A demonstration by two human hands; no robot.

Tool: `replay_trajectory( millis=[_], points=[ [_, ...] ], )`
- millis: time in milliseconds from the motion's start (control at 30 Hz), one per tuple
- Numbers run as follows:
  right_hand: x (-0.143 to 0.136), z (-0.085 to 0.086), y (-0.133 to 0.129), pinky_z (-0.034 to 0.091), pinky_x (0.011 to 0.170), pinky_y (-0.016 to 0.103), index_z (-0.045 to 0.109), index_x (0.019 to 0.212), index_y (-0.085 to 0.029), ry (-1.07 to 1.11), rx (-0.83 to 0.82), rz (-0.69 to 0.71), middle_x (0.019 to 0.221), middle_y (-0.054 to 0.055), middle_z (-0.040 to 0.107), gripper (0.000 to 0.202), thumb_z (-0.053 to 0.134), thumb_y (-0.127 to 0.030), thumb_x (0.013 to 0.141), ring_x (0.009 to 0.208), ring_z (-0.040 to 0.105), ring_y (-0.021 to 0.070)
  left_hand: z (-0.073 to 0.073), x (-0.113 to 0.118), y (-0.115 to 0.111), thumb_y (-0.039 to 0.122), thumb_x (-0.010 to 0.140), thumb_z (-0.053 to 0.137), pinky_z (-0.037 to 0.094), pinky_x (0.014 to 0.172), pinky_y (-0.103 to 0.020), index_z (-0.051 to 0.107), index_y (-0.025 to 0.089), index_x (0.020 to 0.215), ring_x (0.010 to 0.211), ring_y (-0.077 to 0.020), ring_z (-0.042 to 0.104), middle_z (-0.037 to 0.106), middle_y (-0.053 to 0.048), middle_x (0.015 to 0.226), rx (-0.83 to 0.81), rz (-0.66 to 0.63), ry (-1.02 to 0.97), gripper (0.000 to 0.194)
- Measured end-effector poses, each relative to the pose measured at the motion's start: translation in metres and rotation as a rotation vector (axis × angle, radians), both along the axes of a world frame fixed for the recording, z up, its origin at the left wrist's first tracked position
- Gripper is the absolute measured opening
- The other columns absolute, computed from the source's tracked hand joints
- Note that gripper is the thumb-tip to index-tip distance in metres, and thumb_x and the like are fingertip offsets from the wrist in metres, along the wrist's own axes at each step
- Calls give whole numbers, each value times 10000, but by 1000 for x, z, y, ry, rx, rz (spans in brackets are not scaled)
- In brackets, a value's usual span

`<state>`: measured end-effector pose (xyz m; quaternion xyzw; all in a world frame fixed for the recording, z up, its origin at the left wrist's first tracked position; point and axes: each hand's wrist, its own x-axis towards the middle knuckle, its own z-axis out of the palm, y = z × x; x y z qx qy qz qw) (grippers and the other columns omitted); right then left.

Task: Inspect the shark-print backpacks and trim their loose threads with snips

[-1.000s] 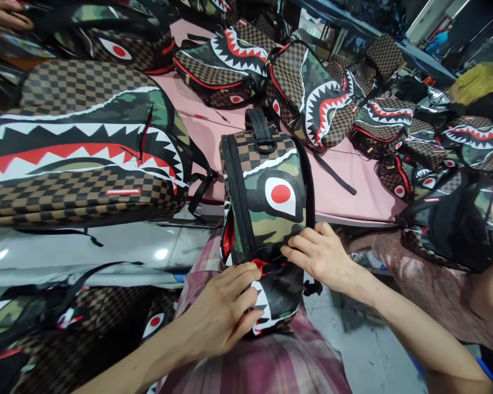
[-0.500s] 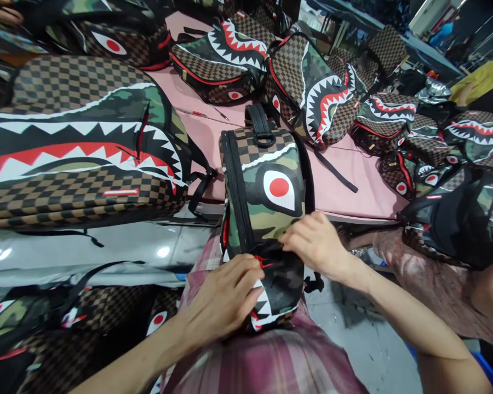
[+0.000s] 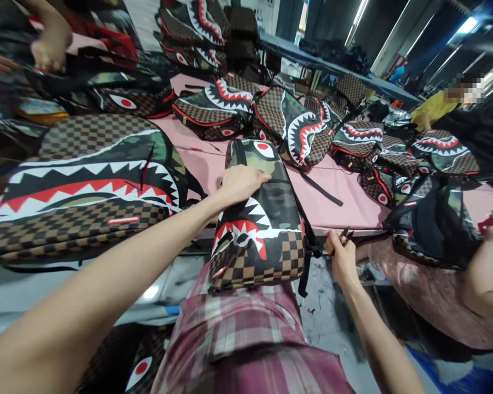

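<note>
A backpack (image 3: 267, 257) with a brown-and-black check, camouflage panels, a red-and-white eye and shark teeth leans from the pink table onto my lap. My left hand (image 3: 244, 183) lies across its upper side, fingers curled and pressed onto the camouflage part. To the right of the bag, apart from it, my right hand (image 3: 342, 254) is closed around small thread snips (image 3: 347, 236) with dark pointed tips. Black straps (image 3: 310, 241) hang from the bag's right side, between it and my right hand.
A larger shark backpack (image 3: 94, 186) lies at left on the pink table (image 3: 324, 191). Several similar bags (image 3: 308, 128) stand behind. Beside me at right, another person's hand (image 3: 491, 246) is near a dark bag (image 3: 431, 224). A co-worker's hand (image 3: 51, 52) shows at upper left.
The backpack has shifted so its checked bottom now shows toward me. My left hand moved up onto its side. My right hand left the bag, moved right and down, and now shows snips.
</note>
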<state>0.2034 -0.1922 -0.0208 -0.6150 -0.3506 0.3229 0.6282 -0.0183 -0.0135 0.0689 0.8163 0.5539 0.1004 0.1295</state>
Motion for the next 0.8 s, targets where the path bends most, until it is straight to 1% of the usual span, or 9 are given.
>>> replay_trajectory(
  millis=[167, 267, 333, 433, 500, 567, 633, 700, 800],
  points=[
    [4, 13, 1, 405, 595, 241, 646, 753, -153, -102, 46, -25, 624, -6, 567, 325, 589, -473, 763, 598, 512, 113, 5, 38, 4, 523, 833, 371, 417, 705, -313, 687, 114, 797, 864, -276, 622, 674, -157, 836, 5, -91, 21, 518],
    [0, 10, -1, 440, 683, 265, 661, 764, -153, -145, 1, 42, 720, 26, 629, 317, 582, -460, 769, 700, 566, 143, 7, 52, -5, 517, 844, 340, 391, 642, -267, 683, 88, 773, 806, -225, 624, 665, -133, 805, 59, -115, 21, 554],
    [1, 4, -4, 442, 668, 261, 665, 772, -149, -117, -26, 41, 743, 35, 645, 317, 588, -456, 767, 698, 568, 144, 12, 52, -11, 517, 865, 247, 351, 598, -237, 679, 87, 778, 748, -164, 607, 640, -74, 747, 115, -151, -4, 616],
    [13, -6, -9, 417, 560, 229, 662, 788, -139, 41, -21, -42, 724, 35, 647, 338, 620, -471, 735, 606, 540, 118, 19, 37, -23, 501, 876, 146, 292, 553, -211, 656, 116, 731, 658, -91, 544, 551, 12, 638, 204, -193, -121, 656],
    [29, -12, -8, 383, 497, 206, 657, 793, -130, 149, -2, -82, 722, 39, 651, 355, 653, -473, 704, 560, 519, 98, 18, 18, -33, 517, 862, 220, 259, 510, -206, 584, 133, 588, 559, -73, 465, 454, 34, 537, 175, -160, -219, 596],
    [45, -20, 3, 353, 452, 194, 651, 795, -119, 214, 11, -96, 745, 53, 664, 368, 681, -467, 678, 510, 492, 78, 8, -3, -46, 534, 831, 326, 237, 472, -207, 444, 149, 468, 482, -69, 369, 343, 43, 462, 69, -128, -316, 542],
    [54, -29, 25, 296, 392, 183, 643, 810, -111, 262, 9, -89, 770, 67, 677, 388, 695, -465, 660, 420, 405, 41, -7, -22, -59, 521, 825, 370, 245, 459, -205, 355, 158, 449, 463, -70, 333, 309, 45, 453, 32, -171, -426, 523],
    [49, -33, 56, 204, 339, 174, 627, 812, -109, 332, -36, -51, 751, 72, 683, 417, 702, -481, 638, 345, 276, 7, -16, -34, -75, 475, 827, 403, 263, 438, -198, 300, 165, 438, 437, -68, 328, 303, 43, 442, 100, -218, -514, 509],
    [19, -18, 103, 111, 313, 168, 598, 755, -120, 453, -109, 115, 621, 47, 652, 471, 662, -572, 639, 307, 182, -3, -11, -40, -98, 302, 846, 431, 292, 423, -176, 305, 160, 430, 402, -57, 353, 325, 44, 433, 360, -335, -612, 457]
  ],
)
